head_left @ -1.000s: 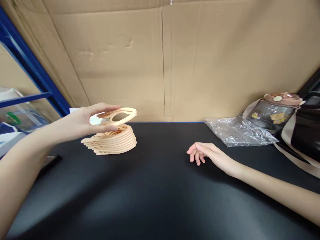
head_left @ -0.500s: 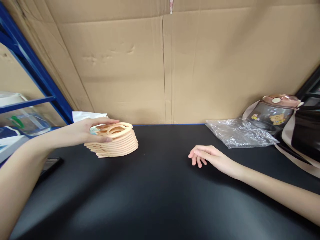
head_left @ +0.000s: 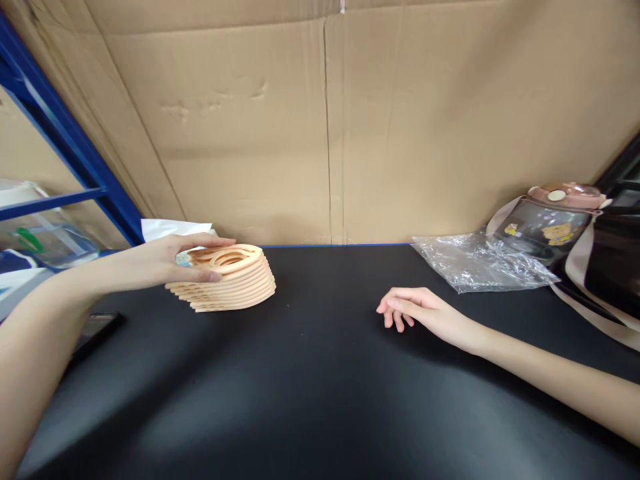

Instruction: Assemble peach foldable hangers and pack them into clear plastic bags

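Observation:
A neat stack of flat, cream-coloured plastic pieces with rounded ends and oval openings (head_left: 237, 285) rests on the black tabletop (head_left: 320, 387), left of the middle. My left hand (head_left: 183, 260) reaches over the top of it, thumb on the near side and fingers on the far side, closed around the uppermost part. Part of the stack's left end is hidden by that hand. Well to the right, my right hand (head_left: 413, 307) hovers low over or rests on the table, palm turned inward. Its fingers are loosely bent and apart, with nothing in them.
Behind the table stands a cardboard wall (head_left: 250, 133). At the right are a clear plastic bag (head_left: 480, 263), a strapped drinking bottle (head_left: 545, 227) and a black bag (head_left: 615, 267). White paper (head_left: 175, 228), a dark phone-like slab (head_left: 97, 330) and a blue frame (head_left: 115, 207) stand left.
The whole view has shifted very slightly, with things sitting a little higher in the picture. Both hands and the stack keep nearly the same positions.

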Demonstrator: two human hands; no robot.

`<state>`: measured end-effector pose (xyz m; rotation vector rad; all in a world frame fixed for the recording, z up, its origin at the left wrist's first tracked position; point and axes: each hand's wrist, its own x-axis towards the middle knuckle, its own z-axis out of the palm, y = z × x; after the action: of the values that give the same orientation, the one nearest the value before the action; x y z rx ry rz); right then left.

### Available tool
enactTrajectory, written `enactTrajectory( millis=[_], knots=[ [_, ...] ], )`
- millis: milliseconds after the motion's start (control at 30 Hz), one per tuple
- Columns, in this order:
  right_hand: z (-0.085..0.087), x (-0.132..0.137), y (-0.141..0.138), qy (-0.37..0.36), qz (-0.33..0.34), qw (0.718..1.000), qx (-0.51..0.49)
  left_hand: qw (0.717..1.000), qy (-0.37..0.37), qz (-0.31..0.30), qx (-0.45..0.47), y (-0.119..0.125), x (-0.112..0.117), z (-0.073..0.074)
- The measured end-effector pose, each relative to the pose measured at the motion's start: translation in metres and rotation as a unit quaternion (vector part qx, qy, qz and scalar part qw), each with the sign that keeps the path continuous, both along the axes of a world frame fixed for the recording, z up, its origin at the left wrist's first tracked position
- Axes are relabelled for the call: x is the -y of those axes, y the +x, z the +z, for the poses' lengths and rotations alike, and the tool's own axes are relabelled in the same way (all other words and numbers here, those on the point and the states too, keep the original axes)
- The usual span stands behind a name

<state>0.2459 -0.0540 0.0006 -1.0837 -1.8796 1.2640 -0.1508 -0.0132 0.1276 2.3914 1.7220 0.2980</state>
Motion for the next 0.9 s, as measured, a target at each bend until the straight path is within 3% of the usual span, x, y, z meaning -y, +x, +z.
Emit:
enactTrajectory(
  millis=[900],
  knots=[
    [0.002, 0.002, 0.000, 0.001, -0.002, 1.000, 0.004, 1.000, 0.003, -0.018, -0.006, 0.004, 0.003, -0.001]
  ],
)
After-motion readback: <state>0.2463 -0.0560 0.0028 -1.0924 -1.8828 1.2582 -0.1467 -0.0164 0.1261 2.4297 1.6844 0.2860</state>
